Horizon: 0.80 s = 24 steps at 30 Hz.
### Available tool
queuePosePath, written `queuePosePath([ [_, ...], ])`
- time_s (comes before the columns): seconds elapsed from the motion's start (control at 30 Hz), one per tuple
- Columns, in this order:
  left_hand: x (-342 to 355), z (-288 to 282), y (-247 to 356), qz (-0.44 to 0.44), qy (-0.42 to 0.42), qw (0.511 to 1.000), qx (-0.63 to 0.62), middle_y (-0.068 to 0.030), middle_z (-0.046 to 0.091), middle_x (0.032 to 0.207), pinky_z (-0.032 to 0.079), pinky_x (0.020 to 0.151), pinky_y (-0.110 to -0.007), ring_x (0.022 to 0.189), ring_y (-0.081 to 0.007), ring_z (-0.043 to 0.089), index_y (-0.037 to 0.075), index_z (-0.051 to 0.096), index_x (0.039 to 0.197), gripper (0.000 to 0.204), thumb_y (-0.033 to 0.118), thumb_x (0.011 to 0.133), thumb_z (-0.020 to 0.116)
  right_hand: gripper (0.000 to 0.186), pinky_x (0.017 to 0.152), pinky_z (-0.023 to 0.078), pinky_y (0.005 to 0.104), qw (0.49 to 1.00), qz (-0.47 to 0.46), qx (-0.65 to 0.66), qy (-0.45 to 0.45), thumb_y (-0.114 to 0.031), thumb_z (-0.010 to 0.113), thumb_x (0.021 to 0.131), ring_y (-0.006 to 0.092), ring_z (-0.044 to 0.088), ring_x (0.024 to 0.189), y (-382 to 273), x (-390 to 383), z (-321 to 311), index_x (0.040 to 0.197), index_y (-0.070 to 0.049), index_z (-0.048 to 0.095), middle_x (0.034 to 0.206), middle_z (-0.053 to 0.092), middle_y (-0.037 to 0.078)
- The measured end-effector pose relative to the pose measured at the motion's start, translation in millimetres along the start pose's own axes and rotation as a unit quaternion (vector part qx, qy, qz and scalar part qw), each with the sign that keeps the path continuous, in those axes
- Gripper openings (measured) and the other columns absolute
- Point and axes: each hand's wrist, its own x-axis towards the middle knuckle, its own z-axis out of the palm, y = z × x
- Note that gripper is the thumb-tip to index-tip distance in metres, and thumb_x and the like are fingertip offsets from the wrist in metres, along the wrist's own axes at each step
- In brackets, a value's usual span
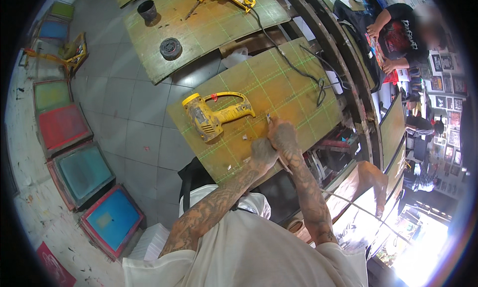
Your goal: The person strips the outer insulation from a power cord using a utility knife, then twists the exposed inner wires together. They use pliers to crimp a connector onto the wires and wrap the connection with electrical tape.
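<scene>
The right hand (283, 137) grips a thin tool (269, 120) near the board's (294, 95) front edge. The left hand (262, 153), beside it, presses the board; its grip is unclear. A yellow drill (211, 116) lies toward the left corner.

Grey tiled floor (132, 110), worn. Framed screens (82, 170) in green, red, teal and blue lean in a row along the paint-spattered white wall (30, 187) at left. Small pictures (445, 83) crowd the right wall. Harsh daylight (423, 252) floods in lower right.
</scene>
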Motion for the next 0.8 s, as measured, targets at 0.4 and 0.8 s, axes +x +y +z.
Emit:
queuePosePath([
  [0.4,1,-44,9,-0.113,0.098,0.987,0.058,-0.0167,0.065,0.097,0.050,0.077,-0.049,0.090,-0.0367,0.065,0.005,0.061,0.120,0.043,0.023,0.083,0.074,0.029,0.082,0.055,0.0568,0.999,-0.022,0.038,-0.016,-0.029,0.055,0.100,0.0486,0.069,0.091,2,2,-6,0.106,-0.006,0.072,0.091,0.072,0.026],
  [0.8,3,-44,10,-0.036,0.086,0.982,0.164,-0.0084,0.048,0.149,0.041,0.094,-0.044,0.113,-0.0309,0.053,0.008,0.039,0.156,0.088,0.030,0.080,0.080,0.032,0.084,0.054,0.0557,0.995,-0.023,0.097,-0.004,-0.033,0.055,0.100,0.0467,0.069,0.093,17,6,0,0.103,-0.007,0.072,0.093,0.072,0.026],
])
